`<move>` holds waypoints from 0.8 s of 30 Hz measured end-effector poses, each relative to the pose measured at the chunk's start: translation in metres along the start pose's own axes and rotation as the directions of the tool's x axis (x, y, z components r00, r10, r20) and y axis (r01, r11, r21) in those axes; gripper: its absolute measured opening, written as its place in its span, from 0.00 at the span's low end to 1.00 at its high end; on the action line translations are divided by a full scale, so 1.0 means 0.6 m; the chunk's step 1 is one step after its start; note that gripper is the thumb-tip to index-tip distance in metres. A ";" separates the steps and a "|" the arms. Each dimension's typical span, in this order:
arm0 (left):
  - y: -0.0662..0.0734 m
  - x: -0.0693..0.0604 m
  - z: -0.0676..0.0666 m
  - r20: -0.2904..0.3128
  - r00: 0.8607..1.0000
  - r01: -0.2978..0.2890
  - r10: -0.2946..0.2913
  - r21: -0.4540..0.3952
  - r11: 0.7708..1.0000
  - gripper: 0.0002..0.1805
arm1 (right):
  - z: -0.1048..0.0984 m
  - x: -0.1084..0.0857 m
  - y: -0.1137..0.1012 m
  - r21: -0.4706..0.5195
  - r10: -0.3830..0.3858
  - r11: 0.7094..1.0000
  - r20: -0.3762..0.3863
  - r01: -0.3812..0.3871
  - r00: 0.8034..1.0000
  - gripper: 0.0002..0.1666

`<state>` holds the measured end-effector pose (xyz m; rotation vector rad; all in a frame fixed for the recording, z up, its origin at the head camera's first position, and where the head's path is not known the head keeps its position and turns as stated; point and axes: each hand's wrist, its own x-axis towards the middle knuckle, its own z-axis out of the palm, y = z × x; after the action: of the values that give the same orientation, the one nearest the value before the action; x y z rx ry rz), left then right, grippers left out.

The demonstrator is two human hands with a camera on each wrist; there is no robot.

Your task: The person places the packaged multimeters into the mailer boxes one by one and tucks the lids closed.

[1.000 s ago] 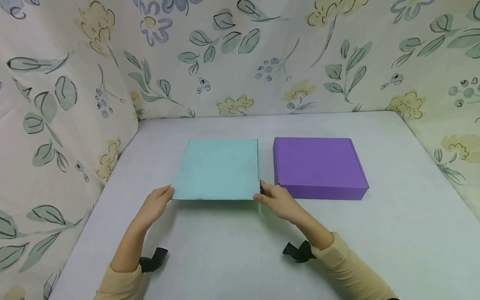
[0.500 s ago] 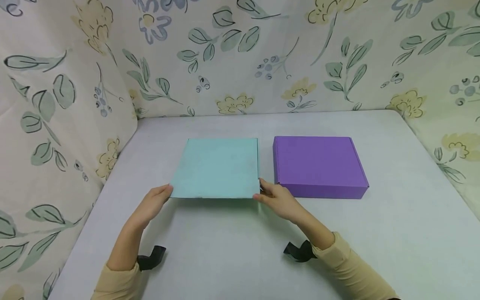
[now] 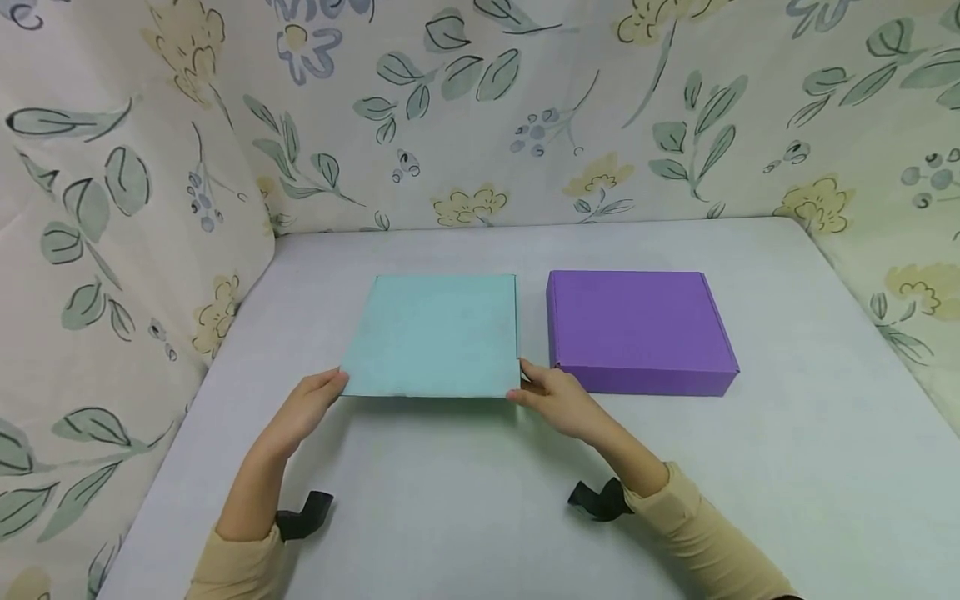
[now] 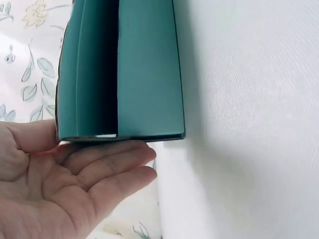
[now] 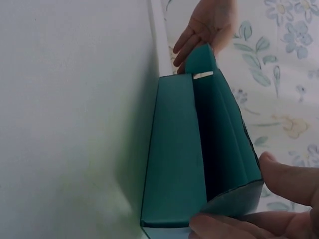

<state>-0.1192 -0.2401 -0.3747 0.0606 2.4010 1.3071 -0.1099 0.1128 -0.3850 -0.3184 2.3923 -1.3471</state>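
A light blue cardboard box [image 3: 435, 337] lies left of the middle of the table in the head view. In both wrist views its lid [image 5: 233, 129] stands a little raised, with a dark gap between it and the front wall [image 4: 149, 69]. My left hand [image 3: 309, 406] holds the lid's near left corner, thumb at the lid's edge and fingers along the box's side. At the near right corner my right hand [image 3: 558, 402] grips likewise, its thumb [image 5: 286, 177] on the lid's edge and its fingers lower down by the wall. The box's inside is too dark to make out.
A purple box [image 3: 637, 325], lid down, sits just right of the blue one, close to my right hand. White cloth covers the table [image 3: 450, 517]. Floral curtains [image 3: 480, 117] rise behind and at both sides. Black straps [image 3: 306, 517] hang near both forearms.
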 end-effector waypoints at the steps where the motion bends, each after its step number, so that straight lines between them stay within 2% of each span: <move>1: -0.003 0.000 -0.002 0.010 1.000 -0.013 0.013 0.000 1.000 0.31 | -0.001 0.001 0.001 -0.007 -0.002 1.000 -0.002 0.002 1.000 0.42; 5: -0.017 0.002 -0.019 0.085 0.994 -0.066 0.069 -0.032 0.997 0.35 | -0.004 0.005 0.009 -0.011 -0.013 1.000 -0.042 0.012 0.999 0.44; 9: -0.041 0.012 -0.037 0.131 0.984 -0.106 0.117 -0.088 0.990 0.39 | 0.000 0.017 0.022 0.117 -0.062 0.990 -0.096 0.073 0.993 0.47; 12: -0.058 0.024 -0.044 0.132 0.979 -0.130 0.154 -0.173 0.976 0.38 | 0.008 0.030 0.034 0.249 -0.120 0.957 -0.115 0.146 0.986 0.50; 15: -0.070 0.036 -0.045 0.136 0.970 -0.156 0.200 -0.283 0.946 0.37 | 0.015 0.041 0.046 0.341 -0.155 0.921 -0.121 0.188 0.980 0.53; 20: -0.078 0.051 -0.040 0.135 0.964 -0.163 0.227 -0.374 0.913 0.41 | 0.017 0.054 0.057 0.463 -0.172 0.864 -0.101 0.199 0.980 0.55; 24: -0.080 0.056 -0.035 0.131 0.963 -0.165 0.237 -0.414 0.895 0.43 | 0.015 0.057 0.058 0.491 -0.178 0.850 -0.073 0.191 0.981 0.56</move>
<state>-0.1505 -0.2763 -0.4145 0.3048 1.9762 1.7851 -0.1375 0.1109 -0.4265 -0.3906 1.9687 -2.0014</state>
